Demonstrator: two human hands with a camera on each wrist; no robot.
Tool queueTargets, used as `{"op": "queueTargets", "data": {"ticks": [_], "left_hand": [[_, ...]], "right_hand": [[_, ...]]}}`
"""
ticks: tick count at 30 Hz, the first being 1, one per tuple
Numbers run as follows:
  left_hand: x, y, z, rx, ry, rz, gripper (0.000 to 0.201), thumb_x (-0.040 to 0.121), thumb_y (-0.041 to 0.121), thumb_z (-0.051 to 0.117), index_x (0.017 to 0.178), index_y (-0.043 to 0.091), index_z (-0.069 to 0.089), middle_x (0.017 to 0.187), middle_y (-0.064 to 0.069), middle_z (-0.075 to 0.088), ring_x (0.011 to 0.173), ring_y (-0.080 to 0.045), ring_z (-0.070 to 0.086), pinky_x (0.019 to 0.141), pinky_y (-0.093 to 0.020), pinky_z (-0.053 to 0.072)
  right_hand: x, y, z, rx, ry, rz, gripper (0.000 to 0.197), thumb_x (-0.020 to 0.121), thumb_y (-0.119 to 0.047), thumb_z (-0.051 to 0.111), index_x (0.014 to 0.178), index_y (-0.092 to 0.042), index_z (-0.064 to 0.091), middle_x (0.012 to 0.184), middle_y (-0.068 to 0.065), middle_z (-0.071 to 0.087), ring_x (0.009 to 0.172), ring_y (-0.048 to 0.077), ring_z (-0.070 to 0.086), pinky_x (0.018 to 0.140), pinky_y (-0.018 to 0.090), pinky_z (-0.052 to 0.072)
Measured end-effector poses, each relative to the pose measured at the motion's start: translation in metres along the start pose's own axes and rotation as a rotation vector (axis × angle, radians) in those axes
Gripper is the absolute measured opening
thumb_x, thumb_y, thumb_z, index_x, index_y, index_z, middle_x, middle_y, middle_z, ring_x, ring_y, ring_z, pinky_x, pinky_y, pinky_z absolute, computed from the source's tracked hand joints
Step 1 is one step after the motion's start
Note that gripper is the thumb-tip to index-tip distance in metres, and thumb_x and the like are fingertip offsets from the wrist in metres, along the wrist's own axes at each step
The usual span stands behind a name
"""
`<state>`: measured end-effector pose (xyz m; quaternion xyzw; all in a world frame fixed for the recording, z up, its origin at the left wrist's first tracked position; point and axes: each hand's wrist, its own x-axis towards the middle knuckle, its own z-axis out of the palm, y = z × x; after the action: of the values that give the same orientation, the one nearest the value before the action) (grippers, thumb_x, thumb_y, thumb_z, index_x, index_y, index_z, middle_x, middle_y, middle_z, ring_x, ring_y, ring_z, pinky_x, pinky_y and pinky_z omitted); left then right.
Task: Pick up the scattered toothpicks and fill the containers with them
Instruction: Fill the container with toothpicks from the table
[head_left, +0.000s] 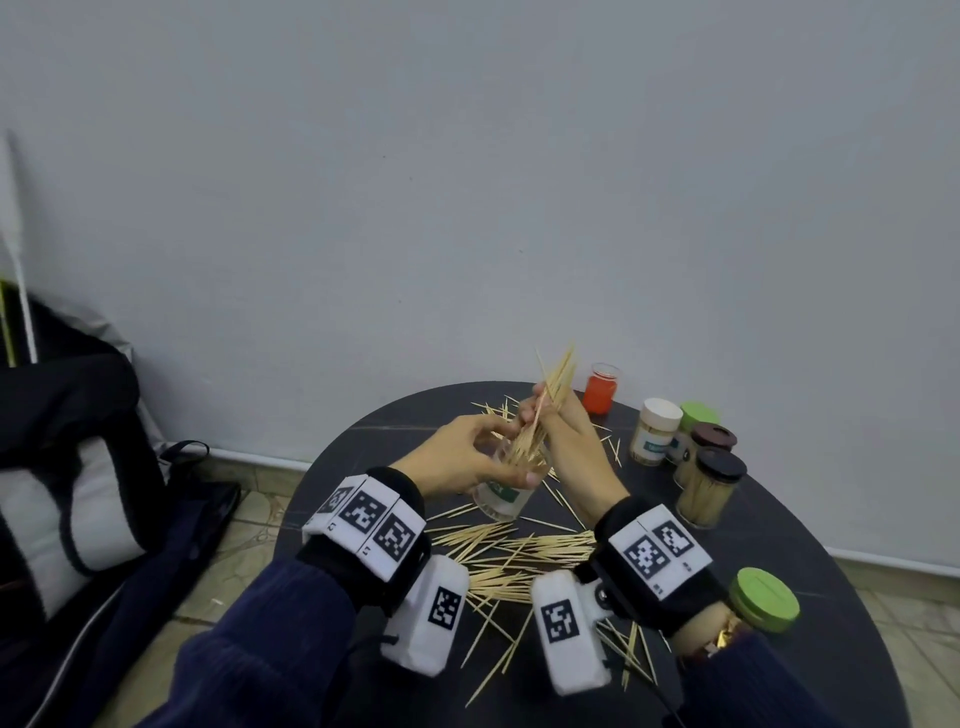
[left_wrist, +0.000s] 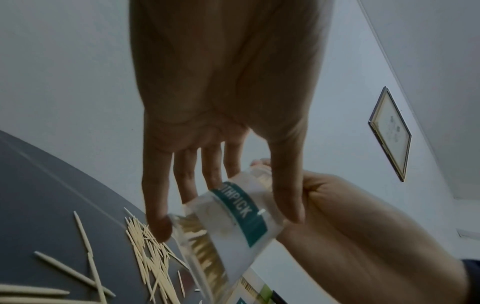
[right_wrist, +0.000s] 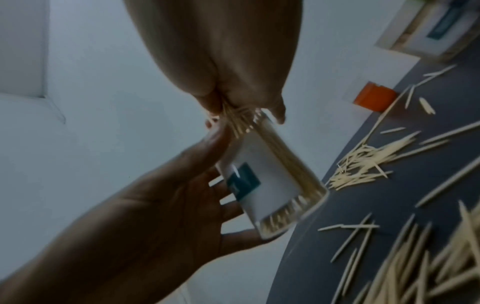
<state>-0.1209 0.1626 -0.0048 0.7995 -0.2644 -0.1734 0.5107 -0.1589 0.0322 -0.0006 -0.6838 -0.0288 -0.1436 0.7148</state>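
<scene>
Toothpicks, a whole bundle of them (head_left: 545, 400), are pinched in my right hand (head_left: 566, 441), fingers closed tight around the sticks, and their lower ends are poking down into the open mouth of the clear container (head_left: 506, 480) that my left hand (head_left: 457, 462) is gripping. My left thumb and fingers wrap the container's sides, holding it tilted just above the dark round table (head_left: 779, 545); from the left wrist view I can read part of the teal label, and there's already a layer of sticks packed along its bottom. Scattered toothpicks (head_left: 519, 556) lie thick on the table right in front of me, between my two wrists, with more loose ones beyond my hands. Off to my right, a cluster of filled jars (head_left: 691, 457) stands upright, an orange jar (head_left: 600, 389) sits at the far edge, and a green-lidded jar (head_left: 763, 597) is just beside my right wrist.
</scene>
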Motion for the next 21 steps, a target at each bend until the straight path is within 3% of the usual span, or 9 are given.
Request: {"op": "queueTargets", "data": {"ticks": [3,7,11,15,19,21], "left_hand": [[-0.0005,0.0014,0.0003,-0.031,0.011,0.010,0.050,0.077,0.023,0.076,0.120,0.028,0.050,0.101,0.005,0.058,0.096,-0.011,0.055,0.076,-0.032,0.051],[0.0001,0.0004,-0.0007,-0.060,0.020,0.022,0.072,0.077,0.021,0.076,0.139,0.024,0.040,0.109,0.003,0.058,0.101,-0.011,0.054,0.068,-0.022,0.048],[0.0010,-0.0009,-0.0002,-0.052,0.022,0.026,0.071,0.077,0.022,0.076,0.138,0.024,0.042,0.113,-0.001,0.060,0.102,-0.012,0.054,0.068,-0.021,0.046],[0.0019,-0.0020,0.0006,-0.046,0.016,0.029,0.063,0.076,0.024,0.076,0.133,0.024,0.047,0.113,-0.001,0.062,0.099,-0.012,0.055,0.065,-0.020,0.044],[0.0029,-0.0022,0.0019,-0.079,0.015,0.028,0.054,0.077,0.024,0.076,0.124,0.020,0.052,0.104,0.002,0.062,0.095,-0.014,0.059,0.068,-0.024,0.049],[0.0033,-0.0017,0.0018,-0.124,0.045,0.018,0.048,0.077,0.023,0.076,0.119,0.017,0.055,0.110,-0.003,0.063,0.098,-0.016,0.061,0.071,-0.026,0.053]], "right_hand": [[-0.0020,0.0011,0.0011,0.060,-0.009,0.016,0.017,0.101,-0.013,0.031,0.098,-0.016,0.048,0.077,-0.002,0.055,0.074,0.008,0.056,0.069,0.023,0.051],[-0.0031,0.0000,-0.0001,0.137,-0.003,0.060,0.018,0.099,-0.008,0.036,0.095,-0.016,0.051,0.080,-0.001,0.062,0.080,0.011,0.061,0.082,0.029,0.050],[-0.0037,0.0021,-0.0027,0.119,-0.018,0.069,0.019,0.098,-0.006,0.037,0.093,-0.016,0.052,0.084,0.002,0.062,0.088,0.016,0.060,0.094,0.042,0.046],[-0.0044,0.0032,-0.0053,0.105,-0.043,0.025,0.021,0.100,-0.014,0.034,0.091,-0.014,0.053,0.085,0.003,0.062,0.092,0.017,0.059,0.096,0.044,0.045],[-0.0072,0.0060,-0.0066,0.037,-0.058,-0.024,0.026,0.102,-0.017,0.030,0.091,-0.010,0.052,0.098,0.002,0.067,0.096,0.011,0.063,0.091,0.033,0.051],[-0.0091,0.0065,-0.0074,-0.025,-0.086,-0.008,0.028,0.102,-0.016,0.029,0.092,-0.007,0.054,0.111,-0.003,0.062,0.095,-0.003,0.062,0.082,0.015,0.051]]}}
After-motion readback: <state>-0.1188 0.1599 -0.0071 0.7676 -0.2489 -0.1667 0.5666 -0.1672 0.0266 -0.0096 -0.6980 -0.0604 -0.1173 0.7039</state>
